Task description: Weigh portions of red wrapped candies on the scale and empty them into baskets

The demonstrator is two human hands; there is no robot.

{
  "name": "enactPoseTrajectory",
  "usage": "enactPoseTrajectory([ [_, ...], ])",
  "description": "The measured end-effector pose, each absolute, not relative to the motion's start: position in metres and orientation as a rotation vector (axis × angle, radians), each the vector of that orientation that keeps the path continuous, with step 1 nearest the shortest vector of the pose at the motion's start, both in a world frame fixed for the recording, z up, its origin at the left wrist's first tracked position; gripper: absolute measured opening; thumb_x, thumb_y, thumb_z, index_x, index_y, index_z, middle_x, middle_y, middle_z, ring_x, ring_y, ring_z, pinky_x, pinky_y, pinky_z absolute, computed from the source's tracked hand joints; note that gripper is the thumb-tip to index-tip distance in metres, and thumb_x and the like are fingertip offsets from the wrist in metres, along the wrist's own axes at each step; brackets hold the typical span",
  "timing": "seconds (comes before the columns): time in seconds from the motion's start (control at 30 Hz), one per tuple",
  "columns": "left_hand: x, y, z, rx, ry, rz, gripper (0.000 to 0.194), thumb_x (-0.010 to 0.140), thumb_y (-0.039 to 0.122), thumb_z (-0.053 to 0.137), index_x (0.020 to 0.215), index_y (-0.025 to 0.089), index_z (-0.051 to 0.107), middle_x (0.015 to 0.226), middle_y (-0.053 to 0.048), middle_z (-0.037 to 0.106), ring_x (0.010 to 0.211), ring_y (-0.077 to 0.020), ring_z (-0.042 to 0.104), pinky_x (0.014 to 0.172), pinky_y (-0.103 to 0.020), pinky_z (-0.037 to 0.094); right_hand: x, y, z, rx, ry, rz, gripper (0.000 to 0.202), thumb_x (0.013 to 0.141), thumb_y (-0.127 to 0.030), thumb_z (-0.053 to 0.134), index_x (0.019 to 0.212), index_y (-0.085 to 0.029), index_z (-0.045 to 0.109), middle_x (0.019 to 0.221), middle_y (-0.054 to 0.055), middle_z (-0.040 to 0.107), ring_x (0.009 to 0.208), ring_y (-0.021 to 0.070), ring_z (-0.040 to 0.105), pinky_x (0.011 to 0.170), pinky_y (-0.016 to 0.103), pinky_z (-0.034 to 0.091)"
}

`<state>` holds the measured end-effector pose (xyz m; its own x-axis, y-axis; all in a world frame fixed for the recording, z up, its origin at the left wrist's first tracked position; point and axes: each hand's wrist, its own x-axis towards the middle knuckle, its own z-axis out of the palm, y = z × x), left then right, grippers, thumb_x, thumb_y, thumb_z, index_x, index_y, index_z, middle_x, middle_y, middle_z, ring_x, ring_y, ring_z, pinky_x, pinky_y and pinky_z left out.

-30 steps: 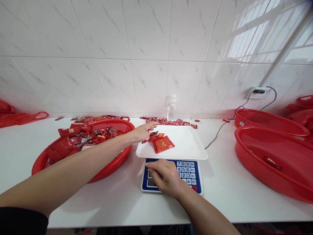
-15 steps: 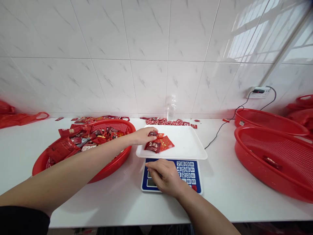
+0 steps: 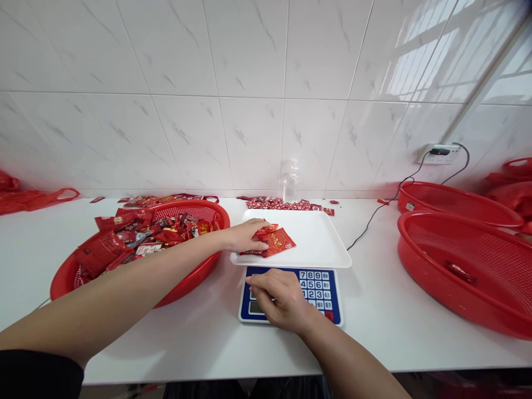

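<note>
Over the left end of the white scale tray (image 3: 316,238), my left hand (image 3: 248,235) has its fingers bent down on small red packets. A flat red packet with gold print (image 3: 280,241) lies beside the fingertips, and a darker packet (image 3: 254,253) shows partly beneath the hand. My right hand (image 3: 279,296) is curled above the blue keypad panel of the scale (image 3: 310,288), thumb and forefinger pressed together; whatever they may hold is too small to name. Left of the scale stands a red basket (image 3: 214,263) heaped with red packets (image 3: 103,252).
Two red baskets (image 3: 457,302) (image 3: 461,208) stand at the right, the nearer with one packet inside. Small packets (image 3: 286,205) and a clear bottle (image 3: 291,180) line the tiled wall. A black cable (image 3: 374,216) runs from the socket (image 3: 438,154) to the scale.
My left hand has closed down over the dark packet, which is now mostly covered. My right hand has stayed over the keypad. The whole view has shifted slightly.
</note>
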<state>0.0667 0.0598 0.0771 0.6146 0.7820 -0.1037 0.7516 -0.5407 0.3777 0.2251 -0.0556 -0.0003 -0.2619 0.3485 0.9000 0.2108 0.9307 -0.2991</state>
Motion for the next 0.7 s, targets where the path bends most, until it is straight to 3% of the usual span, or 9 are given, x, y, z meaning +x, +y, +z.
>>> enactPoseTrajectory([
  [0.2,0.064,0.067,0.072,2.486,1.303,0.118,0.078,0.076,0.052,0.061,0.142,0.021,0.035,0.154,-0.012,0.023,0.141,-0.0277,0.02,0.113,-0.037,0.019,0.245,-0.052,0.002,-0.532,-1.502,0.203,0.027,0.087,-0.011,0.05,0.109,-0.024,0.059,0.075,0.001,0.068,0.064,0.0137,0.063,0.06,0.028,0.051],
  [0.4,0.04,0.066,0.09,2.539,1.449,0.237,0.068,0.087,0.05,0.049,0.144,0.018,0.03,0.151,-0.01,0.032,0.136,-0.0246,0.032,0.11,-0.031,0.025,0.266,-0.039,0.021,-0.641,-0.848,0.435,0.021,0.096,-0.029,0.035,0.108,-0.022,0.051,0.065,-0.002,0.054,0.048,0.0089,0.049,0.046,0.023,0.041],
  [0.53,0.01,0.067,0.098,2.46,1.786,0.278,0.061,0.089,0.042,0.049,0.143,0.019,0.032,0.149,-0.007,0.037,0.132,-0.024,0.039,0.107,-0.029,0.029,0.27,-0.035,0.025,-0.635,-0.781,0.518,0.02,0.096,-0.032,0.036,0.107,-0.023,0.05,0.065,-0.003,0.052,0.048,0.0086,0.048,0.045,0.023,0.038],
  [0.7,-0.048,0.082,0.094,2.303,2.125,0.169,0.044,0.091,0.035,0.048,0.13,0.014,0.046,0.128,-0.008,0.058,0.109,-0.0222,0.055,0.094,-0.029,0.04,0.264,-0.038,0.02,-0.681,-0.903,0.468,0.022,0.096,-0.034,0.033,0.111,-0.024,0.047,0.065,-0.003,0.05,0.049,0.0094,0.048,0.045,0.024,0.039],
])
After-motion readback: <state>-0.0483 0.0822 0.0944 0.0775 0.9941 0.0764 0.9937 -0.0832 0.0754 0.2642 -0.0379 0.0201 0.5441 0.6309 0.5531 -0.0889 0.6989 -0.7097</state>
